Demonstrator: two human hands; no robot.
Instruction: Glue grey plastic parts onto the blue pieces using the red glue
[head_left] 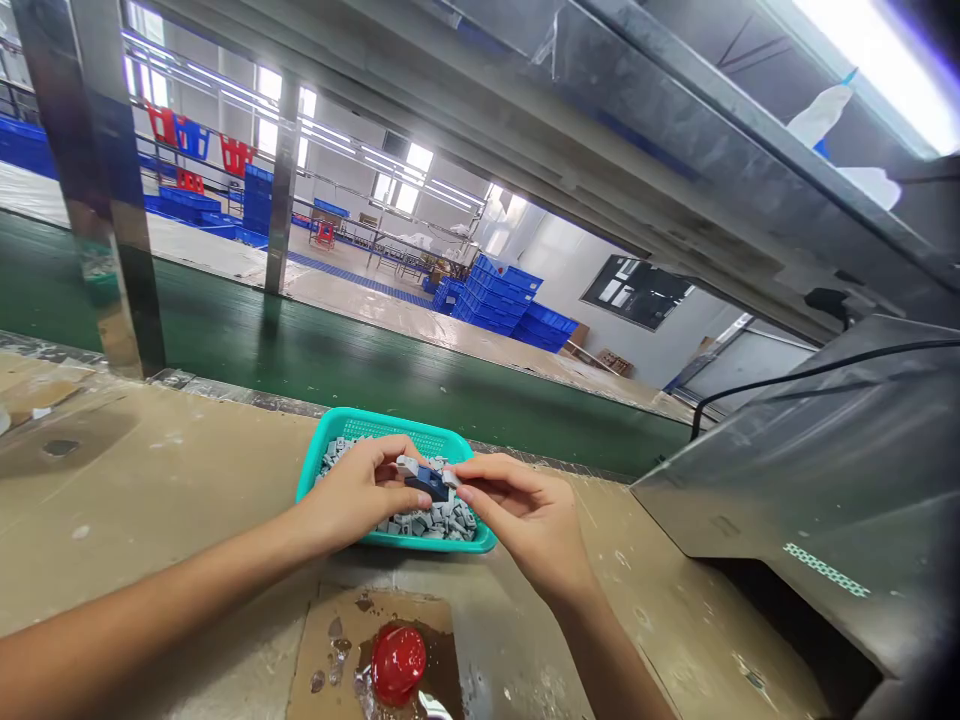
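Observation:
A teal plastic basket (322, 440) holds many small grey pieces (442, 522). Over it, my left hand (367, 492) grips a dark blue part (426, 482) between thumb and fingers, with a light grey piece (407, 466) at the part's left end. My right hand (517, 495) pinches another small light grey piece (451, 478) against the right end of the blue part. The two hands nearly meet, with the blue part between them.
A red round object (398, 663) sits on a wet brown board (315, 640) near the front. Behind the basket runs a green conveyor belt (360, 375). A metal housing (810, 470) stands at the right, and a metal post (112, 200) rises at the left.

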